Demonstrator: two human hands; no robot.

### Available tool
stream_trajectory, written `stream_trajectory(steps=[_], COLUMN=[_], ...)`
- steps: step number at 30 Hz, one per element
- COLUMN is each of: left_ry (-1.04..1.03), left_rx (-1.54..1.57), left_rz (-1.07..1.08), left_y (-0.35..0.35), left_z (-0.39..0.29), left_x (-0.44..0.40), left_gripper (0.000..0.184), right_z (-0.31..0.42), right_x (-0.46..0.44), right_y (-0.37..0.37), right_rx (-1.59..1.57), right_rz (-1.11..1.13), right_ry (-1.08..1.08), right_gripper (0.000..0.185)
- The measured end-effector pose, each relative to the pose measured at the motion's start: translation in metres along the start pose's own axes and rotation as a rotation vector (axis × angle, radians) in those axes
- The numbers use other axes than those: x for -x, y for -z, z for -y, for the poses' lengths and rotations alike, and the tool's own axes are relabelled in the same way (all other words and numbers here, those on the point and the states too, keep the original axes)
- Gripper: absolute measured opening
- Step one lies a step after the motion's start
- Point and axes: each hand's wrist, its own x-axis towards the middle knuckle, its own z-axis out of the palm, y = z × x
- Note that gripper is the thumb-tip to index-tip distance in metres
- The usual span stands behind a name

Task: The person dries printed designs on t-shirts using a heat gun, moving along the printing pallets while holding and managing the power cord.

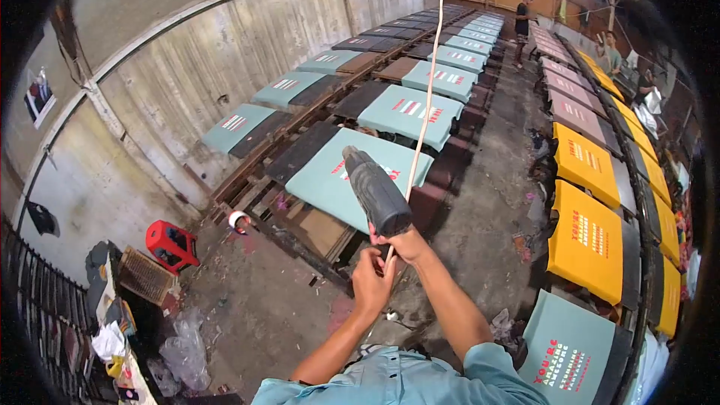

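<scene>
My right hand (406, 245) is closed around the handle of a dark heat gun (375, 191), whose nozzle points up and away to the left. A pale cord (429, 97) hangs from above and runs down past the heat gun to my hands. Just below, my left hand (371, 283) is closed, with the cord between its fingers. Beyond the heat gun, a mint-green shirt (319, 184) lies flat over a board; the gun hides part of its red and white print.
Long rows of boards carry more mint shirts (409, 111), yellow shirts (585, 236) and pink shirts (574, 112). A printed mint shirt (562, 349) lies at lower right. A red stool (171, 244) and a plastic bag (186, 349) are at left. A person (523, 22) stands far down the aisle.
</scene>
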Motion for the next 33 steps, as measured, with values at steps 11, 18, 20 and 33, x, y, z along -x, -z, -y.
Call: stream_trajectory(steps=[11,18,20,33], left_ry=[0.354,0.542,0.497,0.569], left_rx=[0.723,0.393,0.271,-0.392], left_rz=[0.486,0.619,0.452,0.354], left_y=[0.124,0.273,0.331,0.530], left_z=[-0.060,0.028,0.060,0.382], left_x=[0.044,0.042,0.024,-0.048], left_gripper=[0.011,0.015,0.016,0.022], right_z=[0.011,0.008,0.044,-0.015], right_x=[0.041,0.129,0.158,0.278], right_y=[-0.022,-0.015,-0.049,-0.080], right_rx=[-0.013,0.250,0.496,-0.050], right_rz=[0.175,-0.550,-0.763,-0.928], right_ry=[0.100,0.031,0.233,0.577], right_gripper=[0.087,0.023,0.022,0.026])
